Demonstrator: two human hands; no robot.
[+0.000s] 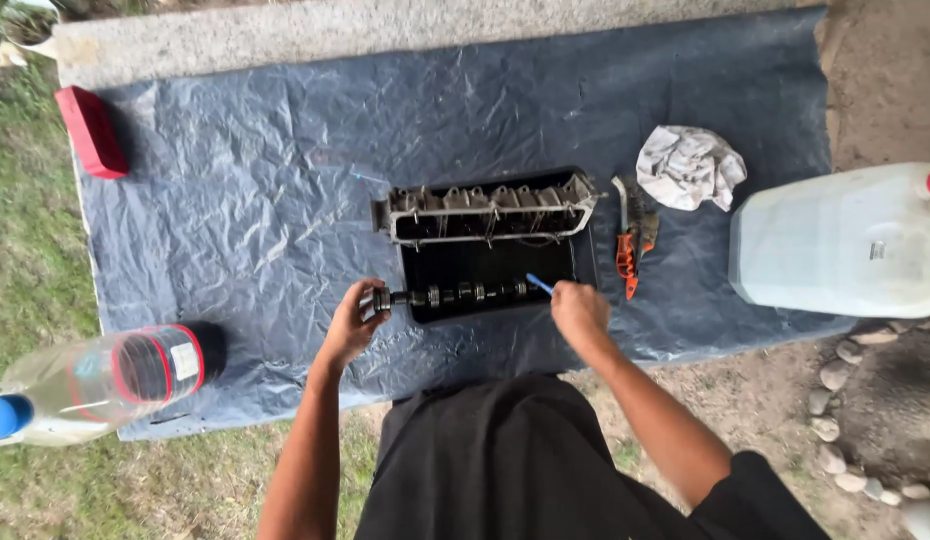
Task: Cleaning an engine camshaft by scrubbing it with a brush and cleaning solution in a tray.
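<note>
Camshaft [455,294] dark, lobed (over black tray [485,262]); left grip [350,322] clutches end, right grip [577,308] grasps blue brush [539,284].

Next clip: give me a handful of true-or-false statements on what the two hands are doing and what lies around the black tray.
1. The left hand holds one end of a metal shaft over the black tray. True.
2. The right hand holds a red brick. False: its grip is on a thin blue-handled tool; the red block lies far off on the sheet.
3. A crumpled rag lies on the dark sheet. True.
4. The orange-handled tools lie inside the tray. False: they lie beside it, on the sheet.
5. The big white jug stands by the left hand. False: it is out past the right hand.
</note>
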